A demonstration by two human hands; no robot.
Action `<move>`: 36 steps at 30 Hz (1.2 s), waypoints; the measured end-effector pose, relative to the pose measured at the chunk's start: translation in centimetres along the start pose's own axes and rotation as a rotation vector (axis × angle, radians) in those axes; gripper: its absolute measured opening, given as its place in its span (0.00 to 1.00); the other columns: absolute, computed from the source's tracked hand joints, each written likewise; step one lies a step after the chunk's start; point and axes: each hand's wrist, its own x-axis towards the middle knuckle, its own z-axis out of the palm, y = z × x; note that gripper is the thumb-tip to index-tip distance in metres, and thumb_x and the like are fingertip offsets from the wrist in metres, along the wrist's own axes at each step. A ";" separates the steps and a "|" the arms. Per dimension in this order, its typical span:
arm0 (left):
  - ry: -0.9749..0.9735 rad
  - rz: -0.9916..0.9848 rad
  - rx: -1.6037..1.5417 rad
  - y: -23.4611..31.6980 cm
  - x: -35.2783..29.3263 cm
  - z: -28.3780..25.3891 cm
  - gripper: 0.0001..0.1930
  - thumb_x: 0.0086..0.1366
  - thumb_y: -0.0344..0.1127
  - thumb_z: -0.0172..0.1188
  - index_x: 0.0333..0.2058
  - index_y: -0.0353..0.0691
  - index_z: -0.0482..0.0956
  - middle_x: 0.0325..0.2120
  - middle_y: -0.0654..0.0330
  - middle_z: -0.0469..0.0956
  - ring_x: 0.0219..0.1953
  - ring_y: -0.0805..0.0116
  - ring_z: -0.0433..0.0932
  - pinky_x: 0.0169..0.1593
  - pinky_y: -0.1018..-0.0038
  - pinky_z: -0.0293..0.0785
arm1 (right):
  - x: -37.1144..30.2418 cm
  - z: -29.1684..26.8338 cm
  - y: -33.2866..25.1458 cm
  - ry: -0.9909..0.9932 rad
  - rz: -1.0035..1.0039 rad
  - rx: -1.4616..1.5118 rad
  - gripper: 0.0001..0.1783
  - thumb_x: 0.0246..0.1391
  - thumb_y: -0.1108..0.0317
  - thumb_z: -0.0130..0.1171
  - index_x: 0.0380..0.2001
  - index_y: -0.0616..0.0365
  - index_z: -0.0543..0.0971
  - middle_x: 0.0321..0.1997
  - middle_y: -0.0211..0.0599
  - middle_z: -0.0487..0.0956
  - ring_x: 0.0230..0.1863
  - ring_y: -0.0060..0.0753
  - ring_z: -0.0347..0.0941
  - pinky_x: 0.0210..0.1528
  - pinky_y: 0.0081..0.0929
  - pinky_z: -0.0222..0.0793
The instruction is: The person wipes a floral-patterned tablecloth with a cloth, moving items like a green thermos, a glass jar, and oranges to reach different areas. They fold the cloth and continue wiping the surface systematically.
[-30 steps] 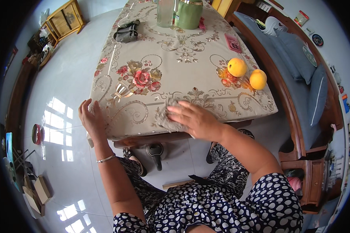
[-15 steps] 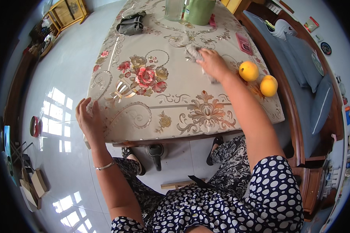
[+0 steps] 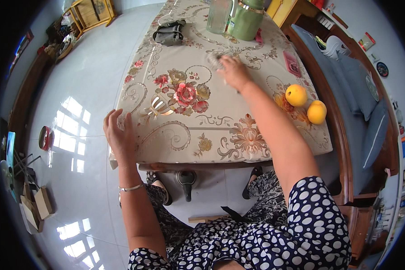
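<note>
My right hand (image 3: 235, 73) is closed on a crumpled grey cloth (image 3: 214, 58) and presses it to the flowered tablecloth (image 3: 238, 101) around the middle of the table; motion blurs the cloth slightly. At the table's near left corner rests my left hand (image 3: 120, 135), its fingers curved but apart, holding nothing. Two orange-yellow fruits (image 3: 296, 95), resembling mangoes or peaches, lie to the right of my right forearm. Beyond them, by the right edge, is a pink flat case (image 3: 292, 64).
Toward the far end stand a clear jug (image 3: 218, 18) and a green canister (image 3: 246, 20). A dark grey folded pouch (image 3: 169, 33) lies at the far left. A wooden bench with blue cushions (image 3: 353, 81) runs along the right side. Below the near edge, a dark-handled object (image 3: 186, 182) is on the floor.
My right hand has swept the cloth leftward across the tablecloth, toward the printed red flowers. My left hand stays at the corner. The whole view has shifted a little.
</note>
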 end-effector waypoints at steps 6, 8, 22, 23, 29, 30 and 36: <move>0.038 0.014 -0.013 -0.2 0.1 -0.1 0.12 0.60 0.35 0.60 0.41 0.37 0.76 0.46 0.51 0.74 0.52 0.53 0.69 0.56 0.63 0.65 | -8.1 -5.2 -7.4 -0.012 -0.205 0.171 0.26 0.54 0.57 0.59 0.54 0.56 0.73 0.59 0.38 0.71 0.61 0.44 0.63 0.64 0.36 0.59; 0.051 0.032 -0.004 -0.5 0.0 0.1 0.12 0.60 0.35 0.60 0.40 0.37 0.77 0.46 0.51 0.74 0.51 0.52 0.70 0.56 0.63 0.65 | -11.5 -7.8 -9.1 -0.012 -0.236 0.201 0.27 0.51 0.59 0.61 0.53 0.56 0.73 0.58 0.37 0.70 0.60 0.43 0.62 0.63 0.36 0.60; 0.053 0.073 0.069 -0.6 -0.7 -0.1 0.12 0.59 0.35 0.62 0.40 0.39 0.77 0.46 0.53 0.74 0.51 0.52 0.70 0.55 0.62 0.65 | -10.5 -9.8 -9.2 -0.001 -0.203 0.157 0.23 0.43 0.70 0.66 0.45 0.60 0.73 0.46 0.39 0.75 0.50 0.42 0.68 0.55 0.34 0.65; 0.047 0.071 0.067 -0.6 -0.7 0.0 0.12 0.59 0.35 0.62 0.40 0.39 0.77 0.46 0.53 0.75 0.51 0.52 0.70 0.55 0.62 0.65 | -9.2 -8.6 -8.6 0.001 -0.206 0.154 0.22 0.44 0.69 0.65 0.45 0.60 0.73 0.45 0.39 0.75 0.50 0.42 0.68 0.54 0.34 0.65; 0.053 0.058 0.081 -0.8 -0.2 0.3 0.12 0.59 0.36 0.62 0.40 0.38 0.78 0.46 0.53 0.75 0.50 0.52 0.70 0.55 0.62 0.66 | -3.5 -4.9 -8.0 0.044 -0.116 0.091 0.20 0.45 0.64 0.65 0.43 0.57 0.75 0.43 0.36 0.77 0.47 0.42 0.70 0.52 0.35 0.66; 0.051 0.051 0.077 -0.8 -0.1 0.3 0.12 0.58 0.36 0.62 0.39 0.38 0.78 0.46 0.53 0.75 0.50 0.52 0.71 0.55 0.62 0.66 | -3.4 -4.9 -8.0 0.053 -0.089 0.071 0.20 0.45 0.63 0.66 0.42 0.56 0.76 0.43 0.36 0.77 0.47 0.42 0.70 0.51 0.35 0.67; 0.060 0.059 0.085 -1.6 -0.3 0.1 0.12 0.58 0.37 0.62 0.39 0.39 0.78 0.46 0.53 0.75 0.51 0.52 0.71 0.55 0.63 0.66 | -12.0 -9.7 -10.7 0.042 -0.214 0.146 0.25 0.41 0.67 0.67 0.45 0.57 0.72 0.45 0.37 0.75 0.48 0.41 0.68 0.51 0.36 0.66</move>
